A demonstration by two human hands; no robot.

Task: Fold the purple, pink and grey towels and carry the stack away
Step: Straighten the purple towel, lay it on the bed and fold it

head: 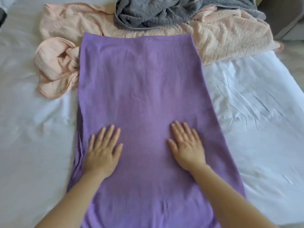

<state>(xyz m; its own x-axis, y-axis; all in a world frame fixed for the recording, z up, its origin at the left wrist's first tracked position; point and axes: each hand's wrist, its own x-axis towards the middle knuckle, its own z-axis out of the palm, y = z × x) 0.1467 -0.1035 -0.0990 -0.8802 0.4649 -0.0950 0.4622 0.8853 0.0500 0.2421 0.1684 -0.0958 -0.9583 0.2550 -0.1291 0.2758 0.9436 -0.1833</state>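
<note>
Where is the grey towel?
In the head view, the grey towel lies crumpled at the far end of the bed, on top of the pink towel and beyond the purple towel.

Flat towel [139,83]: centre, on bed sheet [250,116].
Crumpled towel [222,35]: behind it, far.
Heaped towel [156,12]: atop crumpled towel.

Long purple towel [143,89], smooth and flat, down the middle of the white bed [255,116], far end over the pink towel [222,35]. Pink towel crumpled wide behind, one lump at the purple towel's left edge. Grey towel [156,12] in a heap on top of the pink.
</note>
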